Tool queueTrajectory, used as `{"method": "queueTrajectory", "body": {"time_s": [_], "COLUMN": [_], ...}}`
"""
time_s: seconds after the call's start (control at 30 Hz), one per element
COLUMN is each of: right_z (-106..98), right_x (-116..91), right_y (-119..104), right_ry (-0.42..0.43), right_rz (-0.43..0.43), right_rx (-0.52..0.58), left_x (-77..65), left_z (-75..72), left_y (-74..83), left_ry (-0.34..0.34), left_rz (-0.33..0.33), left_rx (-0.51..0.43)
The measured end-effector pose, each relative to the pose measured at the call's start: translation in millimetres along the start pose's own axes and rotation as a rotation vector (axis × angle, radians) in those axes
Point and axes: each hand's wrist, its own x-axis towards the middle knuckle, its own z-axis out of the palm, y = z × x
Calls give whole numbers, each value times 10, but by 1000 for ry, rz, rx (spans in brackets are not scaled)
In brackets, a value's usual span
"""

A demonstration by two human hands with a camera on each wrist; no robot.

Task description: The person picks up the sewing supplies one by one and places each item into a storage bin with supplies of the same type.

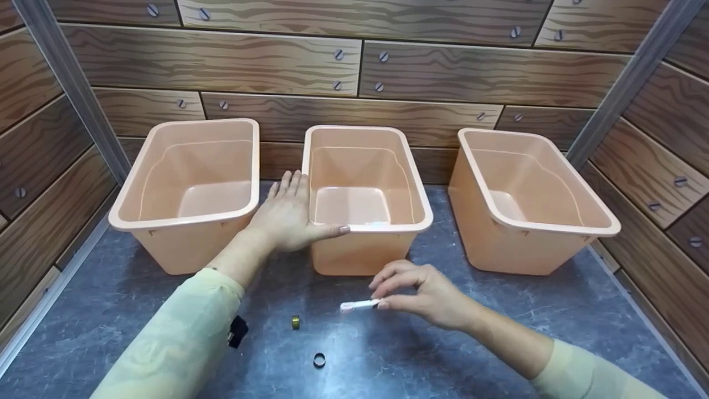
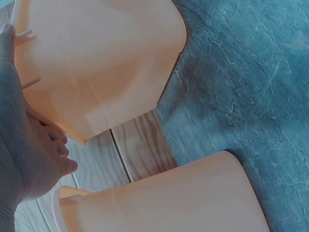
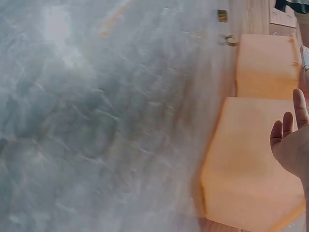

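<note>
My left hand rests on the middle peach plastic bin, its fingers stretched along the left rim and the thumb over the front rim. In the left wrist view this hand lies against the bin's side. Pinched between the thumb and fingers of my right hand is a slim white stick-like thing with a pinkish end, held in front of the middle bin. The fingertips hide part of it, and I cannot tell its kind. A gold ring and a dark ring lie on the table nearer me.
Another peach bin stands at the left and a third at the right. Behind them rises a wood-patterned wall. Beside my left sleeve is a small black thing. The tabletop is dark grey and marbled.
</note>
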Motion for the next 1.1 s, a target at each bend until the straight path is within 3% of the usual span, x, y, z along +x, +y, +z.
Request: {"method": "queueTrajectory", "body": {"time_s": [0.43, 0.67, 1.1], "right_z": [-479, -643, -772], "right_x": [58, 135, 289], "right_y": [-444, -527, -523], "right_ry": [104, 134, 210], "right_rz": [-138, -128, -38], "right_rx": [-20, -64, -45], "left_x": [-4, 4, 7], "left_z": [-12, 3, 2], "left_y": [11, 9, 2], "left_ry": [13, 11, -4], "left_rz": [12, 11, 4], "left_rx": [-2, 9, 3]}}
